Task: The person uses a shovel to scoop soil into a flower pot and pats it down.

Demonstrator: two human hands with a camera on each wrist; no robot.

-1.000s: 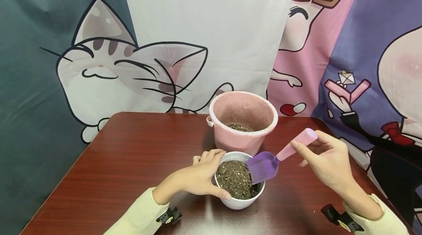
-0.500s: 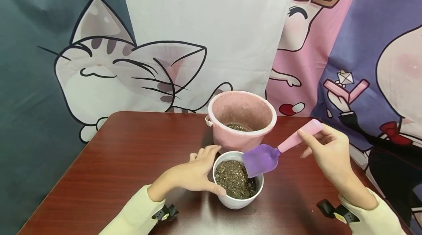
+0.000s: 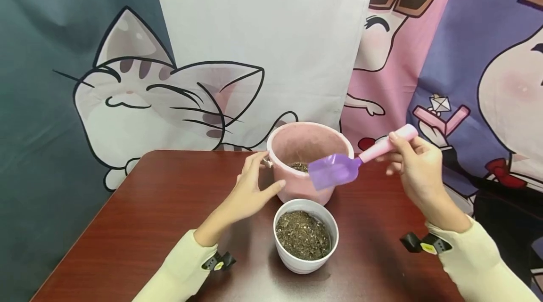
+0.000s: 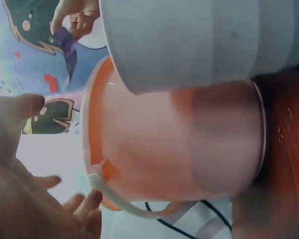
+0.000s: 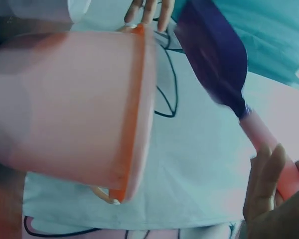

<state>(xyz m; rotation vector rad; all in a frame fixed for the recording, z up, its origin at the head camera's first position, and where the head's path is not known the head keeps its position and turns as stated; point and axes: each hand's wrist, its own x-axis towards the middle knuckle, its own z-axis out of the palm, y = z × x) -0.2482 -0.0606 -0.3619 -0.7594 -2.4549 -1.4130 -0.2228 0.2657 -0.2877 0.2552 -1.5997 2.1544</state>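
My right hand [image 3: 419,170] grips the pink handle of a hand trowel [image 3: 335,172], whose purple blade points left over the front of the pink bucket [image 3: 292,185]. No soil shows on the blade. My left hand [image 3: 249,192] is spread at the bucket's left side, fingertips close to the rim and the white bail handle [image 4: 120,200]; whether they touch is hard to tell. In front of the bucket stands a white pot [image 3: 297,264], nearly full of dark soil [image 3: 303,236]. A little soil shows low inside the bucket, partly hidden by its front rim.
Everything stands on a reddish-brown table [image 3: 169,208]. Right behind its far edge hangs a printed cloth [image 3: 271,24] with cartoon figures. Each wrist wears a strapped-on camera.
My left hand has left the white pot and moved up to the bucket's left side. The trowel has lifted off the pot's rim, up and away to the bucket's front.
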